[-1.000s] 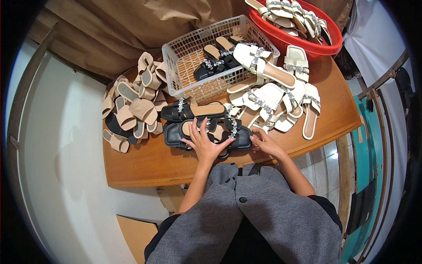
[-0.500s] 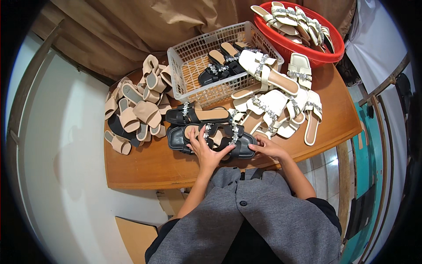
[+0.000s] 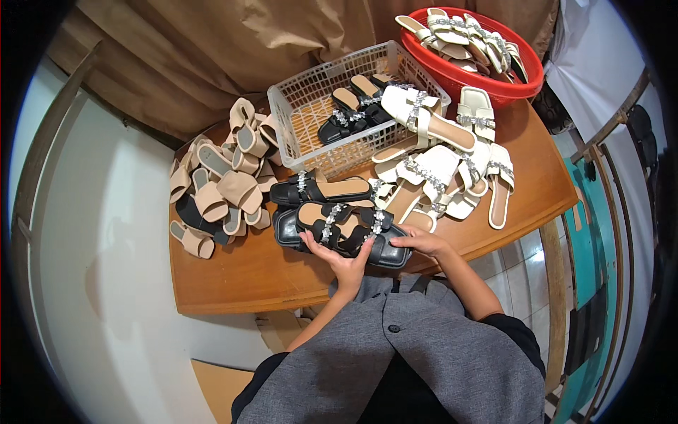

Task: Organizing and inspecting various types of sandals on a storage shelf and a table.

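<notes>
A pair of black sandals (image 3: pixel 388 252) with silver jewelled straps lies head to tail at the table's near side, right in front of me. My left hand (image 3: pixel 344 268) grips their near edge, its fingers toward the left end and its thumb up by a jewelled strap. At the right end, my right hand (image 3: pixel 426 243) has its thumb on top of the square black toe, with its other fingers mostly hidden. Another black sandal (image 3: pixel 342 189) lies just behind the pair, tan insole upward.
Beige sandals (image 3: pixel 239 189) are heaped on the left of the wooden table (image 3: pixel 247 286). A translucent plastic crate (image 3: pixel 304 92) with several black sandals stands behind. White jewelled sandals (image 3: pixel 431 169) are piled at right, and more fill a red basin (image 3: pixel 510 90) at the back right.
My left hand has slid from the top of the pair to its near edge. The pair's right end has tipped slightly toward me, and my right thumb sits further onto the toe.
</notes>
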The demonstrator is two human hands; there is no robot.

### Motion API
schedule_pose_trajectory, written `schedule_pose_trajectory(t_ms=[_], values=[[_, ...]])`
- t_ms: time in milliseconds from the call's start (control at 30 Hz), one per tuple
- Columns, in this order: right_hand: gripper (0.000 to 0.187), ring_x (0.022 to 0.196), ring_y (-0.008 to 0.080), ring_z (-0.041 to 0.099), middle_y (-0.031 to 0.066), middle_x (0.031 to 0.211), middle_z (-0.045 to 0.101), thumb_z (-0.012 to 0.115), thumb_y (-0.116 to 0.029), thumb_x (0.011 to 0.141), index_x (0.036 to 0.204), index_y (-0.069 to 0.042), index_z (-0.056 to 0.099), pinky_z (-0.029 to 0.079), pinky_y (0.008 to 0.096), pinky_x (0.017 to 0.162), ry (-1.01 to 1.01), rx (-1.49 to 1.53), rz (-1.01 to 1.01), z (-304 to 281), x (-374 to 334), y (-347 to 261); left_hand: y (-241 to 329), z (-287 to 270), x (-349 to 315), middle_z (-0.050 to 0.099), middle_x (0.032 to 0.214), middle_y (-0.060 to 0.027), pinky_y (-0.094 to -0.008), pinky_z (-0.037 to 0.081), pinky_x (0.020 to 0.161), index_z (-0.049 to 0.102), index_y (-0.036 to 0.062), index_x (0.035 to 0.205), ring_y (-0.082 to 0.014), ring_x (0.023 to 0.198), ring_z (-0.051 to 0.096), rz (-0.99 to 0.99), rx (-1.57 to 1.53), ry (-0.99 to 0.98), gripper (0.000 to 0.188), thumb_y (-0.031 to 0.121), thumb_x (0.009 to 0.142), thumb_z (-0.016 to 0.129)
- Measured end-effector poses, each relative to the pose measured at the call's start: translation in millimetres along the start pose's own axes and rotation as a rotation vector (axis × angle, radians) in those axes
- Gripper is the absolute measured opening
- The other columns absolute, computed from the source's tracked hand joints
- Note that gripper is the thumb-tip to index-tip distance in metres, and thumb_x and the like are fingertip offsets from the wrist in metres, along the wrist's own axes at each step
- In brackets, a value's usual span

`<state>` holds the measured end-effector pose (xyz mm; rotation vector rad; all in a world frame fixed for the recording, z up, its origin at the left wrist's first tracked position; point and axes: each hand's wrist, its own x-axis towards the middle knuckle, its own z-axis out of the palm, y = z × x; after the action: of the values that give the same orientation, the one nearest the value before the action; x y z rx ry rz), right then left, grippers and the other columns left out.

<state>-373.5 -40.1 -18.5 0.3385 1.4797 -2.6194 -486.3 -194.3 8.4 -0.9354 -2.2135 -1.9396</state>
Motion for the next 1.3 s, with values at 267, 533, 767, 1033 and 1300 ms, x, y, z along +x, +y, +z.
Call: schedule_pose_trajectory(t_ms=[267, 533, 767, 1033, 1300], values=[[0.060, 0.107, 0.0114, 0.047, 0.0035, 0.119, 0.051, 0.064, -0.024, 0.081, 0.129, -0.001, 0.038, 0.036, 0.0261, 0.094, 0.168, -0.018, -0.109, 39, -59, 2, 22, -10, -12, -0.008, 0.142, -0.0213, -0.0411, 0.001, 0.108, -0.008, 0.0049, 0.138, -0.0302, 0.133, -0.003, 0.114, -0.117, -0.224, 0.116, 0.012, 0.061, 0.079], [0.058, 0.111, 0.0123, 0.044, 0.0039, 0.122, 0.049, 0.064, -0.025, 0.081, 0.128, -0.001, 0.040, 0.032, 0.0264, 0.098, 0.495, 0.055, -0.307, 82, -104, 41, 39, -8, -30, -0.008, 0.142, -0.0200, -0.0414, 0.004, 0.108, -0.005, 0.0083, 0.138, -0.0297, 0.133, 0.000, -0.095, -0.338, -0.479, 0.113, 0.012, 0.063, 0.079], [0.066, 0.114, 0.0133, 0.042, 0.0043, 0.125, 0.045, 0.065, -0.024, 0.082, 0.133, -0.002, 0.030, 0.031, 0.0284, 0.099, 0.869, 0.211, -0.549, 144, -130, 89, 58, -6, -64, 0.026, 0.135, -0.0143, -0.0340, 0.030, 0.099, -0.001, 0.0100, 0.139, -0.0219, 0.120, 0.034, -0.513, -0.729, -0.877, 0.082, 0.003, 0.083, 0.060], [0.067, 0.115, 0.0149, 0.041, 0.0081, 0.127, 0.043, 0.062, -0.024, 0.084, 0.134, 0.001, 0.025, 0.031, 0.0289, 0.099, 1.218, 0.170, -0.608, 205, -190, 133, 91, 7, -116, 0.054, 0.108, -0.0065, -0.0263, 0.044, 0.084, 0.037, 0.0025, 0.122, -0.0118, 0.096, 0.053, -0.744, -0.835, -1.440, 0.043, 0.011, 0.086, 0.058], [0.068, 0.109, 0.0140, 0.046, 0.0083, 0.121, 0.046, 0.059, -0.029, 0.086, 0.134, 0.001, 0.021, 0.038, 0.0282, 0.092, 1.549, 0.141, -0.633, 249, -265, 177, 147, 27, -193, 0.054, 0.107, -0.0059, -0.0256, 0.041, 0.086, 0.038, 0.0020, 0.119, -0.0120, 0.097, 0.053, -0.634, -0.847, -1.791, 0.043, 0.011, 0.084, 0.062]])
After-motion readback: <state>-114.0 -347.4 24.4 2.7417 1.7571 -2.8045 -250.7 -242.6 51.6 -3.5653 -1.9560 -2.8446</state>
